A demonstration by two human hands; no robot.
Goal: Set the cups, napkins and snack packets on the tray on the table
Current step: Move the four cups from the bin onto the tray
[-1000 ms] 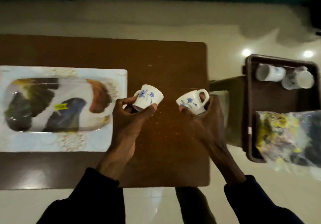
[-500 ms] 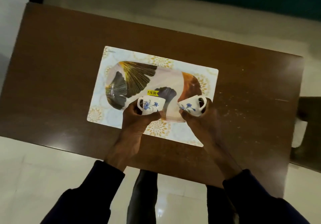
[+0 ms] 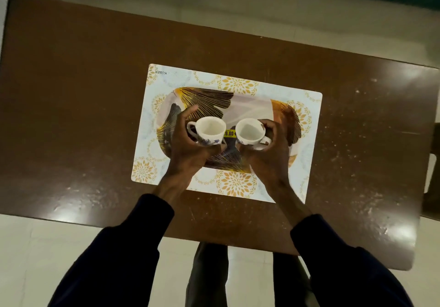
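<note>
Two white cups are held above the tray [image 3: 252, 106], mouths up and empty inside. Left cup [image 3: 209, 131]: blue floral print on its near wall, handle pointing left; the left hand [image 3: 188, 147] is clamped around its body. Right cup [image 3: 250, 131]: handle at the lower right; the right hand [image 3: 269, 154] is clamped around it from the right side. Whether either cup touches the tray surface cannot be told. Both cups sit close together, a yellow price sticker [image 3: 229, 133] showing between them.

Tray: oblong with rounded corners, glossy, printed with dark and gold fan-shaped leaves. It rests on a rectangular white placemat [image 3: 238, 183] with orange flower motifs. The tray's far half and both ends are unoccupied.

Desk [image 3: 83, 92]: brown, smooth, reflective, with scuffed specks on the right; wide bare margins surround the placemat on all sides.
</note>
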